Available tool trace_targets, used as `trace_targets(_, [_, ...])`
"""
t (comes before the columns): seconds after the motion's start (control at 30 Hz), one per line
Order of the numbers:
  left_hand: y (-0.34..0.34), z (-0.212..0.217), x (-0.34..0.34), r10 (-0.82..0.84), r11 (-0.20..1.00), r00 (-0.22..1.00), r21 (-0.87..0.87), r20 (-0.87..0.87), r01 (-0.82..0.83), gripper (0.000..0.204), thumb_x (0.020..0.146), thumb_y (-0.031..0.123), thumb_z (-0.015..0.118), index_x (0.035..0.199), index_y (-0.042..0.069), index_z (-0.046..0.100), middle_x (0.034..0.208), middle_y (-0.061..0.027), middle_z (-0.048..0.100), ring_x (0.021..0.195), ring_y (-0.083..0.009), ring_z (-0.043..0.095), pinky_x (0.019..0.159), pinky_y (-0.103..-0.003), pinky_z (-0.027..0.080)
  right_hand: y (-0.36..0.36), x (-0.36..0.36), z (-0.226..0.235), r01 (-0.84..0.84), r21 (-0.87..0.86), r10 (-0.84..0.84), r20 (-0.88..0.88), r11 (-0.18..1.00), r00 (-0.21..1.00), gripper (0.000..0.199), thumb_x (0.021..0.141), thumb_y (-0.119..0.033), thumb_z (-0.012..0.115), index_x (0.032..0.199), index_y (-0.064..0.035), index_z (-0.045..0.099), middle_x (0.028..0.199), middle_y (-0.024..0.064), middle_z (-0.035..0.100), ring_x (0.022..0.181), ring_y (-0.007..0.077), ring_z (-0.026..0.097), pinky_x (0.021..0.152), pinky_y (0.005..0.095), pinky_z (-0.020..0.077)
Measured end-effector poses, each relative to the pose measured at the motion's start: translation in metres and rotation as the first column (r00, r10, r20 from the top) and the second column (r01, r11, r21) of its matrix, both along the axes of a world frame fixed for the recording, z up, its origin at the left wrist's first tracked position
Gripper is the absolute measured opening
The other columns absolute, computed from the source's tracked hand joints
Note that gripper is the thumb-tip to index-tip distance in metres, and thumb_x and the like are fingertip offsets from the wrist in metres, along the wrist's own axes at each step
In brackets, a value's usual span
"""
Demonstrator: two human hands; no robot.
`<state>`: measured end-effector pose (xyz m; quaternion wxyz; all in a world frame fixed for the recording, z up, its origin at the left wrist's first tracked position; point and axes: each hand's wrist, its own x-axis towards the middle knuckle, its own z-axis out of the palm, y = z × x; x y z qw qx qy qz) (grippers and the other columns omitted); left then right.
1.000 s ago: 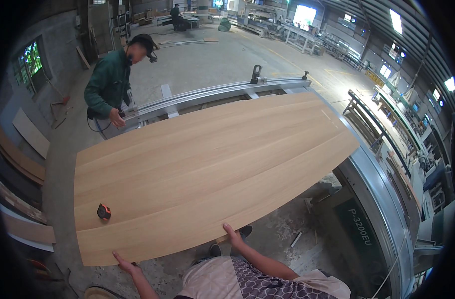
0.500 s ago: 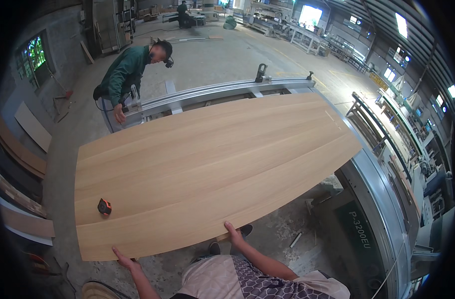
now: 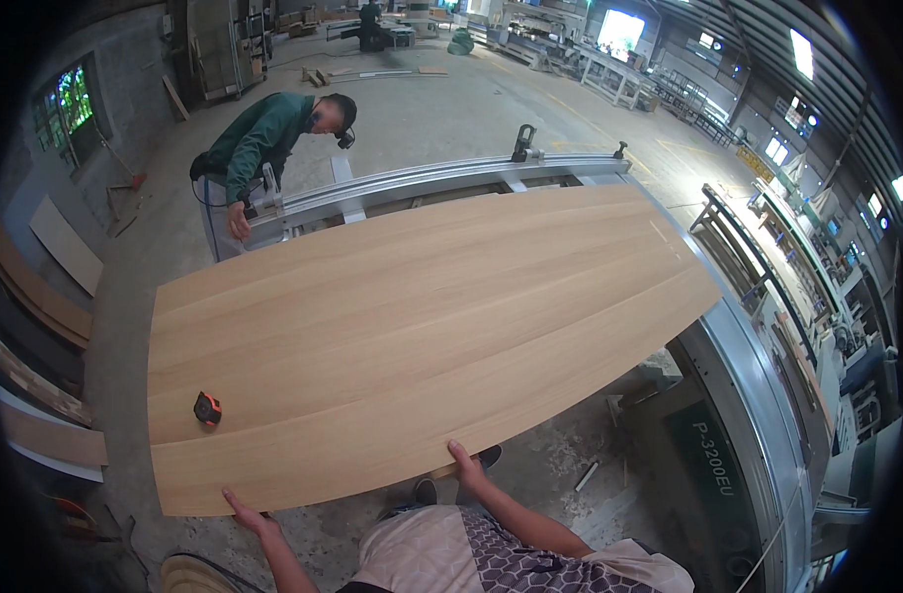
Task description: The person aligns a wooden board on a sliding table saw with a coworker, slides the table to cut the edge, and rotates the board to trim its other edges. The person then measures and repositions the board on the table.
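Hands rest on the near edge of the panel, a big wooden sheet lying flat on the saw table. The left hand and right hand each lay their fingers over the edge, gripping it lightly to steady it. A tape measure sits on the panel. A co-worker bends at the far rail.

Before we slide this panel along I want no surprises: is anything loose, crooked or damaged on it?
One thing: a small orange and black tape measure lies loose on the wood panel near its left end, free to slide off. The left hand and right hand grip the near edge. No damage shows.
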<state>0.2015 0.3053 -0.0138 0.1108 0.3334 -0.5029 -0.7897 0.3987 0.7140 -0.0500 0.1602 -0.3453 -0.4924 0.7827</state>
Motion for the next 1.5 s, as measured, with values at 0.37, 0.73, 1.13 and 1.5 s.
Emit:
trace_targets(0.37, [-0.004, -0.006, -0.001, -0.004, 1.000, 1.000, 0.007, 0.007, 0.004, 0.079, 0.086, 0.055, 0.065, 0.141, 0.004, 0.043, 0.136, -0.0128, 0.053, 0.116, -0.0276, 0.057, 0.095, -0.043, 0.046, -0.001, 0.000, -0.013, 0.026, -0.017, -0.027, -0.016, 1.000, 1.000, 0.073, 0.090, -0.041, 0.063, 0.143, 0.0002, 0.034, 0.131, 0.0127, 0.052, 0.120, 0.0232, 0.052, 0.099, 0.0372, 0.0435])
trace_targets(0.73, [0.003, 0.005, 0.002, -0.001, 1.000, 1.000, 0.000, -0.002, 0.001, 0.078, 0.087, 0.056, 0.063, 0.142, 0.004, 0.042, 0.136, -0.0131, 0.053, 0.117, -0.0279, 0.056, 0.095, -0.044, 0.046, 0.001, 0.001, -0.010, -0.010, -0.005, 0.010, -0.015, 1.000, 1.000, 0.074, 0.090, -0.044, 0.063, 0.142, -0.0003, 0.035, 0.131, 0.0135, 0.053, 0.117, 0.0237, 0.054, 0.098, 0.0367, 0.0449])
trace_targets(1.13, [0.009, 0.012, 0.003, 0.009, 1.000, 1.000, -0.010, -0.026, -0.010, 0.079, 0.086, 0.056, 0.065, 0.141, 0.003, 0.043, 0.135, -0.0131, 0.053, 0.115, -0.0279, 0.057, 0.093, -0.043, 0.048, 0.000, 0.001, -0.003, -0.023, 0.005, 0.022, 0.034, 1.000, 0.999, 0.077, 0.089, -0.050, 0.062, 0.141, 0.0024, 0.037, 0.132, 0.0152, 0.053, 0.118, 0.0240, 0.054, 0.100, 0.0357, 0.0436])
trace_targets(1.5, [0.009, 0.012, 0.003, 0.014, 1.000, 1.000, 0.018, -0.002, -0.014, 0.079, 0.086, 0.055, 0.065, 0.140, 0.002, 0.043, 0.135, -0.0134, 0.053, 0.114, -0.0282, 0.057, 0.093, -0.043, 0.048, 0.000, 0.001, 0.005, -0.021, -0.033, 0.023, 0.056, 0.999, 0.998, 0.082, 0.087, -0.053, 0.063, 0.140, 0.0048, 0.037, 0.130, 0.0174, 0.054, 0.116, 0.0253, 0.056, 0.099, 0.0366, 0.0449])
